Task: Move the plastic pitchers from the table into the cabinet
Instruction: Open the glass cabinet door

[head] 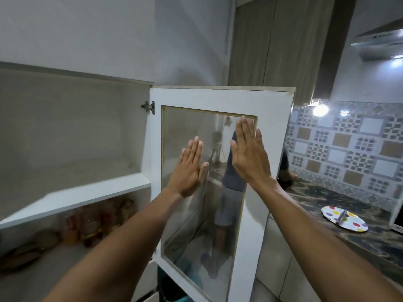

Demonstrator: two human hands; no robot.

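Well, the cabinet (65, 127) on the left stands open, and a few things could go wrong here; its white shelf (87, 195) sits high, so a pitcher lifted up there could bump the edge and tip; the brown, blurry things (87, 227) under the shelf could get knocked too. The left hand (188, 168) is flat and wide, fingers straight, holding nothing, just in front of the door (218, 97); I cannot tell if it touches the glass; the right hand (250, 155) is flat and wide too, a bit higher. A push from them could swing the door shut and block the way in; a hard shove might crack the glass. On the right the dark table (349, 240) holds a spotted plate (344, 221); an elbow could hit it. The pitchers do not show anywhere, so I cannot say how they look; the cabinet is pale inside.
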